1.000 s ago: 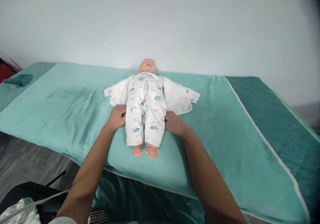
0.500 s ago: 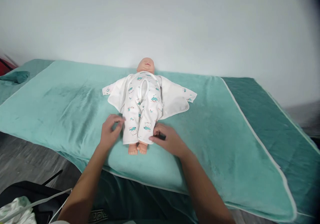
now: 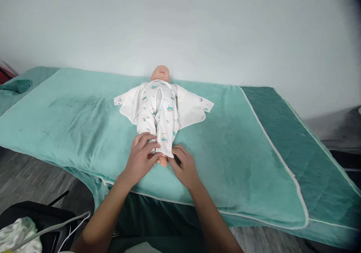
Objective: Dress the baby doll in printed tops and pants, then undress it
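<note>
A baby doll (image 3: 160, 73) lies on its back on a green blanket, head toward the wall. White baby trousers (image 3: 167, 112) with teal animal prints cover its legs and reach up over the torso. A white baby jacket (image 3: 189, 108) spreads open on both sides, its sleeves stretched outward. My left hand (image 3: 143, 153) lies across the lower trouser legs, its fingers closed at the inner edge of the cuff. On the other side, my right hand (image 3: 182, 166) pinches the outer corner of the same cuff. Part of the doll's feet (image 3: 162, 160) shows between my hands.
The light green blanket (image 3: 239, 162) with white piping covers a bed, over a darker green sheet (image 3: 284, 132). A white wall (image 3: 197, 31) stands behind. At the lower left, a black chair (image 3: 42, 211) holds crumpled printed cloth (image 3: 21, 234) and white straps.
My left hand has moved right from beside the trousers onto the lower legs and cuff. My right hand now pulls the cuff corner outward. The view has shifted slightly.
</note>
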The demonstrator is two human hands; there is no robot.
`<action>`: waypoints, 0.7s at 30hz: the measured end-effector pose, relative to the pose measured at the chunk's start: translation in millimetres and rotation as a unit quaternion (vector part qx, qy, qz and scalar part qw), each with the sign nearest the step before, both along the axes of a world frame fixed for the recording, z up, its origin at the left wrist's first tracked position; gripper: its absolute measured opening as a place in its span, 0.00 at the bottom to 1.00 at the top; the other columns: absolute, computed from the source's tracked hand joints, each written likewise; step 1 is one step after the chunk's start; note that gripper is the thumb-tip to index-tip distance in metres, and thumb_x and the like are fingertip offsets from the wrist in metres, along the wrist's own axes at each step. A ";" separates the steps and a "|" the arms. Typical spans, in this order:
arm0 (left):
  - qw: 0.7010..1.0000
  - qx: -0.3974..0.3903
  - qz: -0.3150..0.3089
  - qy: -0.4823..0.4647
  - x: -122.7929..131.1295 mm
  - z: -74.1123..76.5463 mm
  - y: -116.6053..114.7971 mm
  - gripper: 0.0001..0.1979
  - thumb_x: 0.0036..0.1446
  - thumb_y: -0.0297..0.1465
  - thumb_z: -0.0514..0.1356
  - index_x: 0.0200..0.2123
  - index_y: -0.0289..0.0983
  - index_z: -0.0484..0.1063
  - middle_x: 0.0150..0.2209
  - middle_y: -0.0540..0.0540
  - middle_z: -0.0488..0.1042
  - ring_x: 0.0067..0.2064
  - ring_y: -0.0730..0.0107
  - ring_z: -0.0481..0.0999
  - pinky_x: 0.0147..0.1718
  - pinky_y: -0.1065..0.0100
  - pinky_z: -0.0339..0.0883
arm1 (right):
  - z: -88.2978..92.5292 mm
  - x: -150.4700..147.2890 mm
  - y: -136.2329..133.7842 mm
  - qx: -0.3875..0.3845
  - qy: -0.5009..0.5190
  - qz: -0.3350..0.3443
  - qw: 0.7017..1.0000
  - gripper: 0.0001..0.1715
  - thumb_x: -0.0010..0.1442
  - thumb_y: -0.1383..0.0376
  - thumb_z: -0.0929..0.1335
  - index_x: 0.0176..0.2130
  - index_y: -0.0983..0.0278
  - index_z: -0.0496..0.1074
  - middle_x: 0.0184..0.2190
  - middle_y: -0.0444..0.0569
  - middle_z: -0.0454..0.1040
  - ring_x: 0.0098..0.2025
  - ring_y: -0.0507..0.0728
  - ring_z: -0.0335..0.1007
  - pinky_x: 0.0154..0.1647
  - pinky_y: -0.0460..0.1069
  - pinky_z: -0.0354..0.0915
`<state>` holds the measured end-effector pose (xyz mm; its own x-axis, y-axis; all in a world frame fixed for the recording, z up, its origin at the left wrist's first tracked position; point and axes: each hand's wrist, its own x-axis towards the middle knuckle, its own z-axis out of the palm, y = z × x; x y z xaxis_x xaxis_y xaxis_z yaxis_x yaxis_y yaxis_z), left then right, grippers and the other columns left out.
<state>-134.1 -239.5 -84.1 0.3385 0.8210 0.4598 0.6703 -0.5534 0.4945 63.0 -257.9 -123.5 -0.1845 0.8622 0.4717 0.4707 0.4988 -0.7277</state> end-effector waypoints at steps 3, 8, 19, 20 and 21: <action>1.000 0.004 -0.002 -0.009 4.2 -0.2 -6.2 0.02 0.66 0.29 0.62 0.40 0.42 0.75 0.51 0.46 0.76 0.60 0.58 0.69 0.58 0.51 0.66 | 3.7 3.6 -4.5 -0.001 0.065 0.043 0.997 0.08 0.68 0.74 0.66 0.40 0.62 0.72 0.35 0.46 0.72 0.37 0.53 0.68 0.38 0.49 0.63; 0.998 -0.013 -0.021 -0.053 1.5 -5.4 -13.8 0.02 0.67 0.27 0.61 0.40 0.40 0.70 0.53 0.45 0.75 0.60 0.62 0.70 0.58 0.54 0.68 | 5.5 5.0 -5.8 0.003 0.084 0.058 0.995 0.07 0.69 0.71 0.67 0.41 0.62 0.75 0.37 0.47 0.73 0.39 0.53 0.70 0.40 0.49 0.65; 0.997 0.073 0.030 0.008 14.8 -24.3 -20.4 0.04 0.67 0.29 0.60 0.44 0.40 0.74 0.50 0.44 0.78 0.62 0.55 0.70 0.60 0.47 0.68 | 4.7 6.4 -3.9 -0.049 0.131 0.044 0.989 0.13 0.71 0.60 0.67 0.34 0.62 0.74 0.33 0.48 0.72 0.38 0.55 0.71 0.40 0.50 0.66; 0.997 0.076 0.029 0.000 15.7 -23.4 -20.3 0.04 0.67 0.30 0.60 0.44 0.40 0.74 0.50 0.44 0.78 0.61 0.56 0.71 0.60 0.47 0.67 | 5.1 7.5 -3.2 -0.061 0.139 0.048 0.987 0.14 0.71 0.59 0.68 0.34 0.62 0.74 0.34 0.48 0.72 0.38 0.55 0.71 0.41 0.51 0.67; 0.997 0.075 0.026 -0.006 16.5 -21.9 -20.1 0.05 0.68 0.31 0.60 0.46 0.41 0.73 0.51 0.43 0.78 0.59 0.57 0.73 0.60 0.47 0.67 | 5.4 8.7 -2.4 -0.071 0.147 0.053 0.985 0.15 0.70 0.58 0.68 0.33 0.62 0.74 0.34 0.48 0.72 0.39 0.56 0.71 0.42 0.51 0.67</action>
<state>-117.7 -259.7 -106.0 0.2902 0.7586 0.5834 0.6947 -0.5862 0.4167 71.8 -260.3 -118.1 -0.1509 0.9068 0.3937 0.1797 0.4168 -0.8911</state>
